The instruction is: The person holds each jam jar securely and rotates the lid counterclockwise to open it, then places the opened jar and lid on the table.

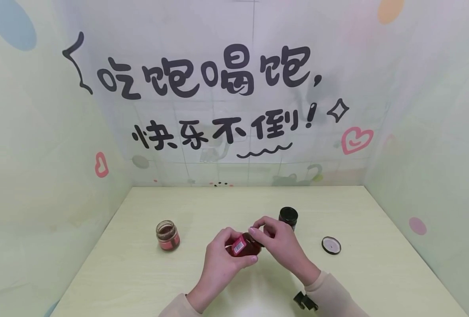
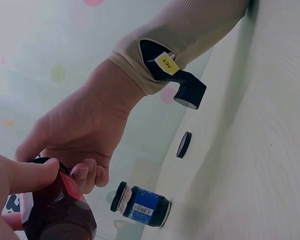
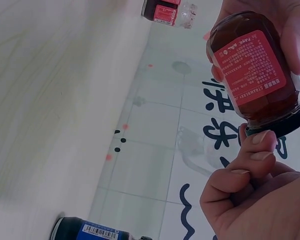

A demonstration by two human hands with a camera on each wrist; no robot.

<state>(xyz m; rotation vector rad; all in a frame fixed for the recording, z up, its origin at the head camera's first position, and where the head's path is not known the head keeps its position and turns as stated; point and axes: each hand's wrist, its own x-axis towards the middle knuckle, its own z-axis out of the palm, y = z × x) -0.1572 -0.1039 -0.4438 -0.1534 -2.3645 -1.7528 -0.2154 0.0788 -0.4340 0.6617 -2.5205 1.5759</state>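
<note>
My left hand (image 1: 225, 257) grips a jar of strawberry jam (image 3: 250, 70), dark red with a red printed label, off the table and tilted. At its neck, my right hand (image 1: 282, 242) pinches the black lid (image 3: 285, 122) between thumb and fingers; the lid sits on the jar. Just beyond the right hand stands a blue-labelled jar (image 2: 142, 205) with a black lid on it, partly hidden by that hand in the head view. To the left is a lidless jar (image 1: 168, 237) with a red label and dark red contents.
A loose lid (image 1: 331, 245) lies on the right of the pale table (image 1: 119, 273), its white inside facing up. Printed walls (image 1: 250, 145) enclose the table at the back and both sides. A black wrist camera (image 2: 182, 85) juts from the right sleeve.
</note>
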